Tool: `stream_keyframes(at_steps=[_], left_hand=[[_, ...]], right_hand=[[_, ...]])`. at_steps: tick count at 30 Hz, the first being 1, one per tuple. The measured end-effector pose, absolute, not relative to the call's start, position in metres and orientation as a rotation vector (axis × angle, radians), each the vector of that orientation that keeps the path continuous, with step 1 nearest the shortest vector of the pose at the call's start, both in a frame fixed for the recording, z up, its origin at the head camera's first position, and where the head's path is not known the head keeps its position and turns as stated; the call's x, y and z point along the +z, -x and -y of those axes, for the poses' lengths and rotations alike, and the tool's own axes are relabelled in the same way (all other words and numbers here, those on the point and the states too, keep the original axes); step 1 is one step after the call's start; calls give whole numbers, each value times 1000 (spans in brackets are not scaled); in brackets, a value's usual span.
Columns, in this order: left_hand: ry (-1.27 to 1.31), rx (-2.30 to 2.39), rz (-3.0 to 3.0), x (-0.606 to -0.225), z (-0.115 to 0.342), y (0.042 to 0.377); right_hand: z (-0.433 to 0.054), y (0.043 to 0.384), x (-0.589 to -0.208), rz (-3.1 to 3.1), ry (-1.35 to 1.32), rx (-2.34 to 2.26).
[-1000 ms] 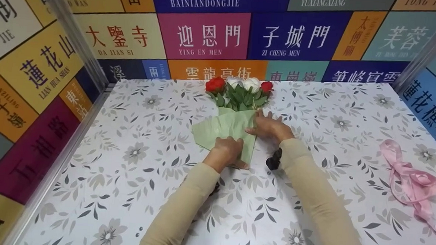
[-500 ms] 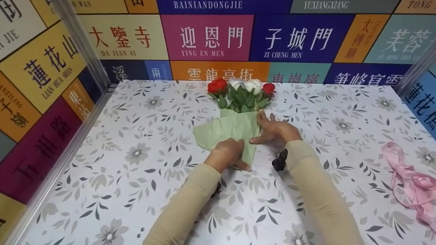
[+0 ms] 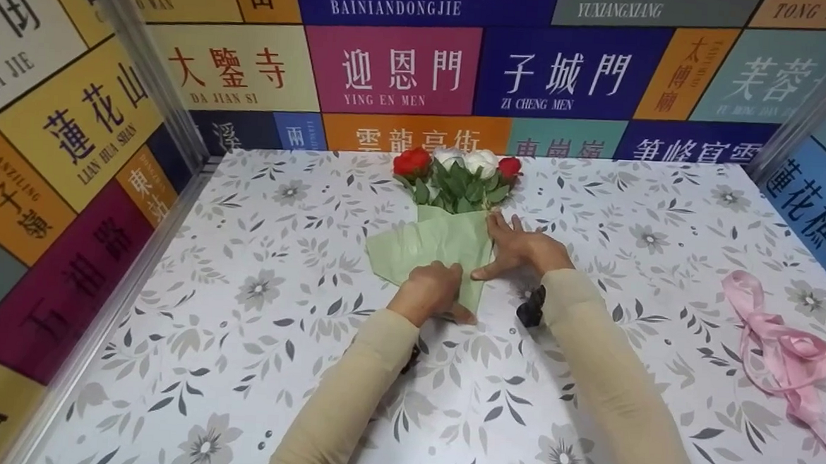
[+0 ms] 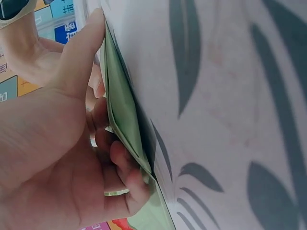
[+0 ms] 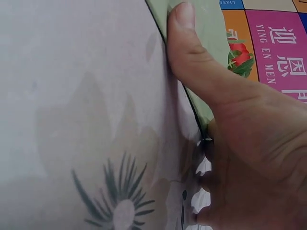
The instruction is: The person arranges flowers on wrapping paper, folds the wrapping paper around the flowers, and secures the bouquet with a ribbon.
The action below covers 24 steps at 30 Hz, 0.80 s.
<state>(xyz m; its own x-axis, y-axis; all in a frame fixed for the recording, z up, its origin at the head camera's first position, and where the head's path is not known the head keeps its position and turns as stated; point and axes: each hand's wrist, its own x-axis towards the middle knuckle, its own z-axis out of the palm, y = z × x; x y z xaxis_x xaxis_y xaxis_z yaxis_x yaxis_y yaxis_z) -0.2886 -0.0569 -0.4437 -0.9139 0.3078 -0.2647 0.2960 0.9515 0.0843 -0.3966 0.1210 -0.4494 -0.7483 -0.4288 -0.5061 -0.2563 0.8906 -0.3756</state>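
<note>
Here, green paper [image 3: 401, 249], beneath left grip [image 3: 431, 289]

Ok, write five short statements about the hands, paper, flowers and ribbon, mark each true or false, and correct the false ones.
1. The left hand and the right hand both touch the green paper. True.
2. The pink ribbon lies on the floral-patterned tabletop. True.
3. The pink ribbon is tied around the green paper. False: it lies apart, at the right of the head view.
4. Every bloom is red. False: white flowers show between red flowers.
5. The blooms extend past the paper's far edge. True.
</note>
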Motion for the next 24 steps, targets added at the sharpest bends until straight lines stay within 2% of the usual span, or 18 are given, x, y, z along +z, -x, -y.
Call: stream_keyframes(at_steps=[10,16,24], left_hand=[[-350,15,-2800,-435,52,289],[-292,-69,-2852,-430,51,273],[-189,192,-3072,-434,59,262]], right_hand=[[-120,397,-449,-2458,493,-428],[-115,398,-448,-2463,526,-426],[-123,397,-456,-2507,535,-453]])
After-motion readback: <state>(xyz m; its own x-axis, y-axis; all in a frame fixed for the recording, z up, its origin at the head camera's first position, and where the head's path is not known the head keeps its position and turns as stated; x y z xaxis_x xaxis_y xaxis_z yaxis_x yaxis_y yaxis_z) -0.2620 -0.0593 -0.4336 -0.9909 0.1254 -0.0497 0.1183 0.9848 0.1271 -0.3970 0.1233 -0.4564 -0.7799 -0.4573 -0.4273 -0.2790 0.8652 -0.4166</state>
